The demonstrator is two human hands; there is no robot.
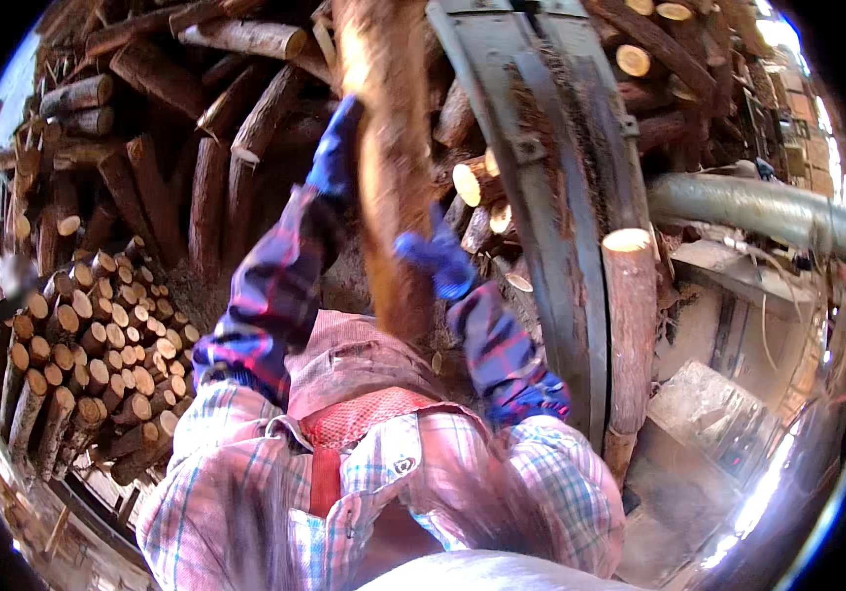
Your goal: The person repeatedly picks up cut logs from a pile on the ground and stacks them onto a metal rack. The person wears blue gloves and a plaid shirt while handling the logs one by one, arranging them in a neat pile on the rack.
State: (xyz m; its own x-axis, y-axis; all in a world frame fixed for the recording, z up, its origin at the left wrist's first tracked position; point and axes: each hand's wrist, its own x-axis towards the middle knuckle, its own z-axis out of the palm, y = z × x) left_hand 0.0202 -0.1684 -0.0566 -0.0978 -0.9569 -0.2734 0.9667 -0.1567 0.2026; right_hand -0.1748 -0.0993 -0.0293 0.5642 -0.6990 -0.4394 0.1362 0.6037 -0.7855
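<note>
A thick log (pixel 390 128), bark brown and somewhat blurred, stands lengthwise in front of me, its upper end running out of the picture. My left hand (pixel 337 153), in a blue glove, presses along its left side with the fingers pointing away from me. Lower down on the right side, my right hand (pixel 439 260), gloved in blue too, grips the log near its close end. The log is held between both hands, and the fingers behind it are partly hidden. Plaid sleeve covers reach up both forearms.
Loose logs (pixel 201 202) lie heaped at the far left and behind. A tidy stack of cut logs (pixel 112 340) stands at the left. Right of me runs a worn metal trough (pixel 566 227), with another log (pixel 631 325) along its outer side. Farther right is a thick pipe (pixel 758 209).
</note>
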